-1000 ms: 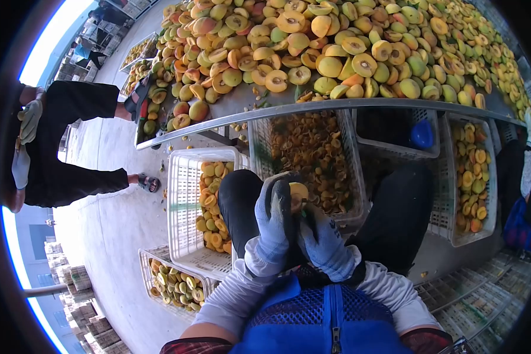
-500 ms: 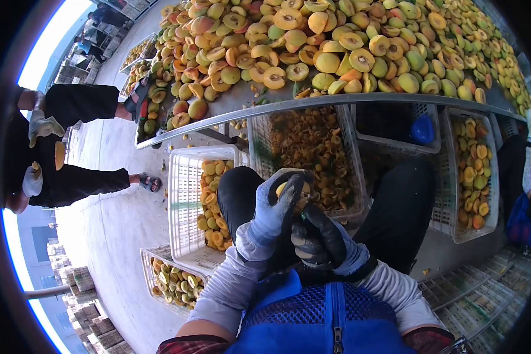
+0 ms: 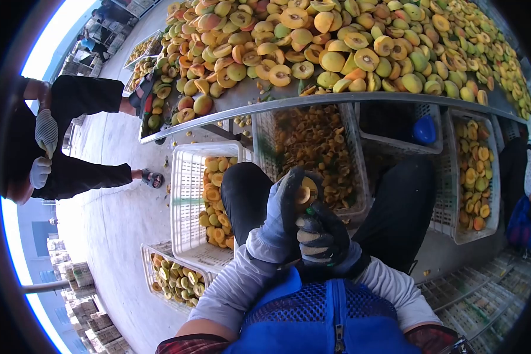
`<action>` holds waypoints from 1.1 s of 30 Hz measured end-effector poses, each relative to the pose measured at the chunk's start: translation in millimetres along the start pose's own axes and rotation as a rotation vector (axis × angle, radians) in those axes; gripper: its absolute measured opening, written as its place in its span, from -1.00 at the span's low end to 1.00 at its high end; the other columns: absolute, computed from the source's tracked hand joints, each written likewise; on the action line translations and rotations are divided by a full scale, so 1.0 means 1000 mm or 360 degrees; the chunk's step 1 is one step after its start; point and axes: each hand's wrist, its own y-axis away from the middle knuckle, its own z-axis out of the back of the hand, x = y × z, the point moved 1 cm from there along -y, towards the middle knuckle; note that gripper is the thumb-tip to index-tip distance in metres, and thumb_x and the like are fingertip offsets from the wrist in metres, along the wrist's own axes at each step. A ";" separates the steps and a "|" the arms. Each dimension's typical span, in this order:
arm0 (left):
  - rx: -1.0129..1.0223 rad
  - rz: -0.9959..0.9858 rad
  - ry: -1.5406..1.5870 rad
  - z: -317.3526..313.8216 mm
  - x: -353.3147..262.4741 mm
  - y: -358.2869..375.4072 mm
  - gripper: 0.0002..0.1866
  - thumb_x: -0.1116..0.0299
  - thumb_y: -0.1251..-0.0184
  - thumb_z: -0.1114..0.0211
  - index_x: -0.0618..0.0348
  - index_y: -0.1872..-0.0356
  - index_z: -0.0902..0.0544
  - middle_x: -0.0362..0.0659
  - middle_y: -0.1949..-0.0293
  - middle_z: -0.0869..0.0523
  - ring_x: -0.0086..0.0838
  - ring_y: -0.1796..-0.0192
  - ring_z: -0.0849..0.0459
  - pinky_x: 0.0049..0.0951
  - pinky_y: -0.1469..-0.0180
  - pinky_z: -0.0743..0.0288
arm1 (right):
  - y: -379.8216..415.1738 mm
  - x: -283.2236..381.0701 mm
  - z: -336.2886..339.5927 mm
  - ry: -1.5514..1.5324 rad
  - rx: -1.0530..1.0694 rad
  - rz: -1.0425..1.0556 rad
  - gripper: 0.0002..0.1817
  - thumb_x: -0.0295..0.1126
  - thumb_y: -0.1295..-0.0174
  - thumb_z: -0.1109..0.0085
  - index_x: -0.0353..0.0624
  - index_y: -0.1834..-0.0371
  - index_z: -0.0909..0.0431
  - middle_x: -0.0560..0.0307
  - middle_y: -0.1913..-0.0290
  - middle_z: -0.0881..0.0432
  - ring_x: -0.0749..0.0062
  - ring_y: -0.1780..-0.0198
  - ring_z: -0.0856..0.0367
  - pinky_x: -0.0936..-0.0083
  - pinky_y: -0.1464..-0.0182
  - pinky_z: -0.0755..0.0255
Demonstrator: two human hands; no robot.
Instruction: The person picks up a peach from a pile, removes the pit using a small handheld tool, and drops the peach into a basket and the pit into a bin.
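My left hand (image 3: 282, 206), in a grey-and-dark work glove, is closed around a yellow peach half (image 3: 304, 193) above my lap. Close against it, my right hand (image 3: 324, 237), also gloved, has its fingers curled round a small tool with a green part (image 3: 310, 210) showing by the thumb. The tool's working end is hidden at the fruit. Below and beyond my hands stands a crate of brown-orange fruit scraps (image 3: 315, 153). Ahead, cut peaches (image 3: 366, 59) are heaped on a metal-edged table (image 3: 336, 100).
A white crate of peach halves (image 3: 186, 203) stands left of my knee, with a smaller crate (image 3: 177, 280) nearer me. Another filled crate (image 3: 472, 177) is at right. A blue object (image 3: 423, 130) lies in a crate under the table. People stand at left and sit at far right.
My left hand has turned, showing more of the fruit's cut face; both hands shifted slightly right. The person at left has brought their gloved hands together.
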 end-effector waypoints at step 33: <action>0.0057 -0.0249 -0.1935 0.046 -0.006 -0.250 -0.51 0.23 0.09 -0.39 -0.08 0.03 -0.49 0.02 0.03 -0.44 -0.04 -0.01 -0.54 -0.19 -0.02 -0.46 | 0.011 0.067 0.002 0.0554 -0.1641 0.0987 -0.67 0.03 -0.25 -0.05 0.02 0.39 -0.47 0.30 0.64 -0.42 0.52 0.71 -0.37 0.59 0.68 -0.24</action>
